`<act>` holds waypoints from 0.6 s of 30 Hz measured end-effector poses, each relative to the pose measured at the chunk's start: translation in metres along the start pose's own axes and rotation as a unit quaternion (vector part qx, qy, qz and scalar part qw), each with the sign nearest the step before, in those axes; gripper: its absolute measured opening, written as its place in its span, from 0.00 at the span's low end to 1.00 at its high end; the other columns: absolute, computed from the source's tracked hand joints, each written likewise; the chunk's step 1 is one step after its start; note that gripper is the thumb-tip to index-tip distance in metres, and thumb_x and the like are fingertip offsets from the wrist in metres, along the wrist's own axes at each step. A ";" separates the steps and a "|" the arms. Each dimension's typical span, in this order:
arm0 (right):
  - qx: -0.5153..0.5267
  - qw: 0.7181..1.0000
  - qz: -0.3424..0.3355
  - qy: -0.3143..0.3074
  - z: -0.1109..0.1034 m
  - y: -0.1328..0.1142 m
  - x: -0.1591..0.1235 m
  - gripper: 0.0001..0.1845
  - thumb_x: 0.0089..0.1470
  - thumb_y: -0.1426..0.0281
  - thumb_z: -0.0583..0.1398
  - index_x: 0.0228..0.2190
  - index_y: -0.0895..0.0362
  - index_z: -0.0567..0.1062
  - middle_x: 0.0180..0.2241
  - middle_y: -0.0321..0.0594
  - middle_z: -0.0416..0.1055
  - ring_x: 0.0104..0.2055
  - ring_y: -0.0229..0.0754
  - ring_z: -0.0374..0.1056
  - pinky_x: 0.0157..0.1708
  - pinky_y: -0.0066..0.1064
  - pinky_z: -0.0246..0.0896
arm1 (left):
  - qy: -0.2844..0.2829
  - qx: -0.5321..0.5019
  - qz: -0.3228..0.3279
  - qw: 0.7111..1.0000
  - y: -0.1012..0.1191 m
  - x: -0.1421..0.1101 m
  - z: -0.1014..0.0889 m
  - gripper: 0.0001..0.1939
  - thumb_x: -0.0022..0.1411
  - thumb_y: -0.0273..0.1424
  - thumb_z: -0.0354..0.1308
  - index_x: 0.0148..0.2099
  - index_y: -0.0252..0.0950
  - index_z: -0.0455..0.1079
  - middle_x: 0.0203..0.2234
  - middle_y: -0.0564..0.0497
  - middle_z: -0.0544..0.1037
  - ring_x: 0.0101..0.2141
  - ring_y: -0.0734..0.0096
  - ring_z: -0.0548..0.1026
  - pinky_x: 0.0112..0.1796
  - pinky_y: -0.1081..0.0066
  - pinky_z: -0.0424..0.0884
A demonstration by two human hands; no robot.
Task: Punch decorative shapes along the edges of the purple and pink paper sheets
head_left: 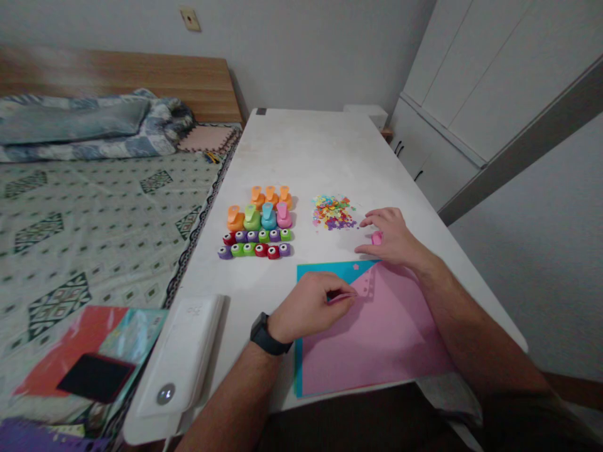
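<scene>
My left hand [320, 304] pinches the edge of a pink sheet of paper [377, 345], whose far corner is lifted and carries a row of small punched holes. Under it shows a blue sheet [342, 274], with a small pink flower cutout [356, 267] lying on its corner. My right hand [389, 235] is just past the sheet's far edge, thumb and fingers spread apart. A small pink object [377, 238], partly hidden, sits between them; whether the hand touches it I cannot tell. Left of the right hand lies a pile of colourful paper cutouts [333, 212].
Several craft punches [268, 216] stand in rows on the white table [301, 144]. A white lamp-like device [183, 351] with a cable rests at the near left corner. Beside the table is a bed [103, 232] holding a dark phone [97, 376] and plastic-wrapped coloured paper [70, 345].
</scene>
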State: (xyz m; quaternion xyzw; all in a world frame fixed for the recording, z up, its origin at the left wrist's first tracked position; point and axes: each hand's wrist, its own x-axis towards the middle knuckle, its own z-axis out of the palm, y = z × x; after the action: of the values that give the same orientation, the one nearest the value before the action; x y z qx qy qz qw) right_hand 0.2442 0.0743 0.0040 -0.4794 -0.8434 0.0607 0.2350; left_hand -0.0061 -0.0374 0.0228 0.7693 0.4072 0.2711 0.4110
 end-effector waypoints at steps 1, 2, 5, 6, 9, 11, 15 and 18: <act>-0.015 0.999 -0.017 -0.032 -0.001 -0.003 0.000 0.32 0.40 0.49 0.72 0.45 0.51 0.77 0.53 0.47 0.70 0.57 0.59 0.58 0.57 0.51 0.53 | -0.009 -0.002 0.008 1.000 -0.001 0.000 0.000 0.08 0.62 0.28 0.60 0.38 0.39 0.81 0.31 0.53 0.83 0.31 0.72 0.77 0.36 0.73 0.68; -0.031 0.997 -0.026 -0.059 -0.001 -0.006 -0.001 0.35 0.37 0.48 0.73 0.46 0.51 0.77 0.55 0.47 0.68 0.58 0.61 0.57 0.57 0.53 0.53 | -0.015 -0.004 0.012 1.000 -0.002 0.000 0.000 0.08 0.63 0.28 0.59 0.39 0.38 0.81 0.31 0.53 0.83 0.32 0.72 0.77 0.36 0.73 0.68; -0.079 0.992 -0.037 -0.096 0.002 -0.014 -0.001 0.41 0.32 0.46 0.74 0.47 0.51 0.77 0.57 0.49 0.66 0.59 0.64 0.53 0.55 0.55 0.53 | -0.020 -0.005 0.013 1.000 -0.006 0.000 0.000 0.09 0.64 0.28 0.58 0.41 0.38 0.80 0.34 0.53 0.83 0.34 0.71 0.77 0.37 0.72 0.68; -0.096 0.990 -0.036 -0.091 0.003 -0.016 0.000 0.40 0.34 0.46 0.73 0.47 0.51 0.77 0.58 0.50 0.65 0.59 0.65 0.53 0.55 0.56 0.52 | -0.021 -0.002 0.012 1.000 -0.007 0.000 0.001 0.09 0.64 0.29 0.58 0.41 0.39 0.80 0.34 0.53 0.83 0.35 0.71 0.77 0.38 0.72 0.68; -0.143 0.989 -0.004 -0.024 0.008 -0.020 0.003 0.31 0.45 0.50 0.70 0.48 0.53 0.77 0.58 0.52 0.65 0.60 0.65 0.52 0.55 0.56 0.50 | -0.025 0.012 0.007 1.000 -0.009 0.001 0.001 0.09 0.64 0.29 0.58 0.42 0.40 0.80 0.35 0.53 0.83 0.35 0.71 0.77 0.38 0.72 0.67; -0.156 0.987 0.024 0.023 0.010 -0.020 0.005 0.26 0.50 0.54 0.69 0.47 0.54 0.77 0.58 0.52 0.65 0.60 0.64 0.52 0.54 0.56 0.50 | -0.022 0.018 0.003 1.000 -0.010 0.000 0.001 0.09 0.65 0.30 0.58 0.42 0.40 0.80 0.34 0.53 0.83 0.35 0.71 0.77 0.38 0.72 0.67; -0.141 0.986 0.056 0.068 0.013 -0.016 0.007 0.20 0.52 0.57 0.67 0.44 0.54 0.78 0.55 0.51 0.68 0.59 0.62 0.53 0.53 0.53 0.51 | -0.020 0.025 0.001 0.999 -0.008 0.000 -0.001 0.10 0.66 0.33 0.57 0.41 0.39 0.80 0.33 0.52 0.82 0.35 0.70 0.77 0.37 0.71 0.66; -0.126 0.985 0.076 0.086 0.015 -0.011 0.007 0.17 0.54 0.57 0.66 0.42 0.53 0.79 0.53 0.50 0.70 0.57 0.61 0.55 0.53 0.52 0.51 | -0.013 0.024 -0.002 1.000 -0.005 0.000 -0.002 0.11 0.67 0.33 0.56 0.41 0.38 0.80 0.33 0.52 0.82 0.34 0.70 0.76 0.37 0.71 0.66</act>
State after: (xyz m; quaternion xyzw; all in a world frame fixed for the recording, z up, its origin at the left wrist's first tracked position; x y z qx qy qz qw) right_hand 0.2262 0.0759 -0.0031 -0.5710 -0.7824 -0.0701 0.2386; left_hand -0.0097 -0.0343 0.0197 0.7814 0.4100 0.2501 0.3984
